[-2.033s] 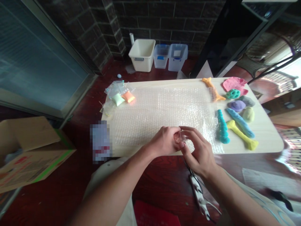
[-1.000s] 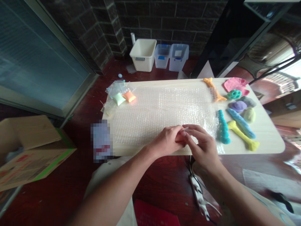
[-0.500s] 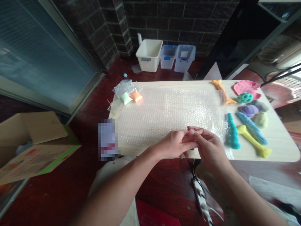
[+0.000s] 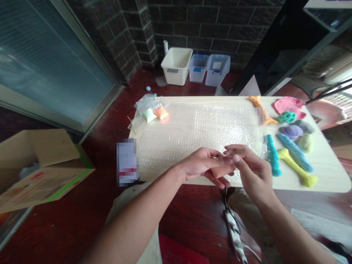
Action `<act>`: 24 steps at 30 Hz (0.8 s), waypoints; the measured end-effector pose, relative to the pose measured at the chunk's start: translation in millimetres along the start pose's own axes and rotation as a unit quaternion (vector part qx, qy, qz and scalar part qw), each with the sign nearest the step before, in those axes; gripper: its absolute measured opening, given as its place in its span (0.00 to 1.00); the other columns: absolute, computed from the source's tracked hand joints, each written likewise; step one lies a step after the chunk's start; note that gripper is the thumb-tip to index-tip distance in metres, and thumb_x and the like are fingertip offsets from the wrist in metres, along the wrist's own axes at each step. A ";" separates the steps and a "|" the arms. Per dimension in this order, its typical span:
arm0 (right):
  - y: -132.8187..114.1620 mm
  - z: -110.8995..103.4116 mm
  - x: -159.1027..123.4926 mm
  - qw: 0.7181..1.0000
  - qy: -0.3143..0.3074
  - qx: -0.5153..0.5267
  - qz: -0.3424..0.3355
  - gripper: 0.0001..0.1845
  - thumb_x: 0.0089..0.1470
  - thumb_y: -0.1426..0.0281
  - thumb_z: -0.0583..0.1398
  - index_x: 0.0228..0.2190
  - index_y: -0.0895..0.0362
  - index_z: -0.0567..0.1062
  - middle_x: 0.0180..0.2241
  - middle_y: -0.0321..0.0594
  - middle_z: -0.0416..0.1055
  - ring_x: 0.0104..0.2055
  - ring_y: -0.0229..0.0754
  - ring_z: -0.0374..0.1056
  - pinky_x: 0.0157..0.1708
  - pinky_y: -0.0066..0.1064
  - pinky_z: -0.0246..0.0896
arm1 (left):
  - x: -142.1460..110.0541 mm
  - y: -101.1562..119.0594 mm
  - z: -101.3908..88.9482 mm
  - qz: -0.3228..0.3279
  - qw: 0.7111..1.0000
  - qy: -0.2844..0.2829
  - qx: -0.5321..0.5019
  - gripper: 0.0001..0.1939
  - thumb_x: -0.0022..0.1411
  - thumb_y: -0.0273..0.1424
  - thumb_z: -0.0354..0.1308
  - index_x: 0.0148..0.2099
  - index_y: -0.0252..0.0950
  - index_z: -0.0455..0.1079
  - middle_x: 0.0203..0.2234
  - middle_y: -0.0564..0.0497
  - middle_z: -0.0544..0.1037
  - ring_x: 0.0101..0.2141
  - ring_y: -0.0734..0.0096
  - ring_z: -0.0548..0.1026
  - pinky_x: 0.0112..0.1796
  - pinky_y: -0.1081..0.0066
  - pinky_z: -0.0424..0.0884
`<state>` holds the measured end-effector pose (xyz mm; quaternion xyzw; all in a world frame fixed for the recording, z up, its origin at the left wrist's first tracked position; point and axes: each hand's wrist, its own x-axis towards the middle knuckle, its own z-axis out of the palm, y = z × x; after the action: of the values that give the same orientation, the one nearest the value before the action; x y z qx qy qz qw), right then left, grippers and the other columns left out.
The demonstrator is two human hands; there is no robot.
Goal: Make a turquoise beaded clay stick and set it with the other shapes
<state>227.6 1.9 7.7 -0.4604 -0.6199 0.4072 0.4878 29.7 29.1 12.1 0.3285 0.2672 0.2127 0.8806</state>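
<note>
Over the front edge of the table, my left hand (image 4: 205, 165) closes around a small packet (image 4: 222, 171), brownish-pink, apparently clay in clear plastic. My right hand (image 4: 251, 168) pinches the packet's clear top edge between thumb and fingers. Fingers cover much of the packet. Beneath and beyond both hands lies a sheet of bubble wrap (image 4: 181, 135). Right of my right hand are a teal row of clay balls (image 4: 272, 156), a yellow clay bone (image 4: 298, 168) and a blue clay roll (image 4: 295, 152).
Pink clay (image 4: 288, 105), an orange clay bone (image 4: 260, 110) and several other clay lumps sit at the table's right. Green (image 4: 149, 115) and orange (image 4: 161, 113) packets lie at far left. A cardboard box (image 4: 52, 150) and a power strip (image 4: 234, 234) are on the floor.
My hands have drawn slightly apart, the right one shifting rightward. The brownish-pink packet, hidden before, now shows between them. The view has moved slightly.
</note>
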 end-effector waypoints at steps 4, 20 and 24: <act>3.1 3.7 0.9 0.998 0.049 0.034 0.027 0.07 0.63 0.65 0.68 0.32 0.52 0.82 0.43 0.43 0.78 0.50 0.47 0.74 0.50 0.41 0.68 | 11.2 -9.0 -1.1 0.097 0.989 0.104 0.050 0.24 0.65 0.51 0.65 0.43 0.33 0.77 0.26 0.50 0.78 0.24 0.71 0.78 0.26 0.73 0.74; -3.4 20.7 -5.7 0.996 -0.009 0.001 0.090 0.10 0.63 0.59 0.67 0.39 0.50 0.87 0.46 0.45 0.81 0.49 0.50 0.76 0.51 0.44 0.71 | 6.4 -12.6 2.7 0.313 0.694 0.438 0.477 0.22 0.73 0.38 0.56 0.26 0.38 0.63 0.18 0.56 0.71 0.21 0.75 0.66 0.27 0.71 0.59; 5.3 29.7 -7.1 0.957 0.071 0.197 0.201 0.06 0.54 0.60 0.73 0.33 0.48 0.88 0.45 0.41 0.83 0.51 0.52 0.76 0.58 0.48 0.67 | 8.4 -16.8 8.3 0.377 0.645 0.409 0.524 0.18 0.73 0.35 0.57 0.29 0.38 0.65 0.21 0.56 0.72 0.22 0.75 0.66 0.28 0.72 0.59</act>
<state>200.1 -5.3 -4.7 -0.4982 -0.3854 0.5770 0.5199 44.6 18.2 2.9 0.6870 0.5202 0.4632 0.2070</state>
